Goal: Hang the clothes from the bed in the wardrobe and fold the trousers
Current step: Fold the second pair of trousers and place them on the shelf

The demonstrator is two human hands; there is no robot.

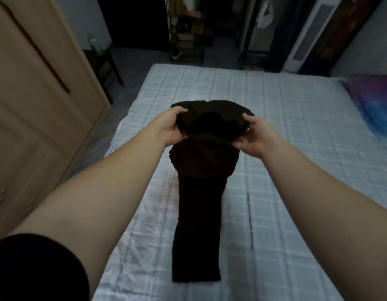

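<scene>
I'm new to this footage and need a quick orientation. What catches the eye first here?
Dark trousers lie lengthwise down the middle of the pale checked bed. The left hand and right hand grip their far end, lifting it off the bed. A tan wardrobe stands at left.

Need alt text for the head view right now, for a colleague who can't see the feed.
Both hands grip the far end of dark trousers laid lengthwise on a pale checked bed, left hand and right hand at either side, lifting that end. A beige wardrobe stands at left; a colourful pillow lies at right.
</scene>
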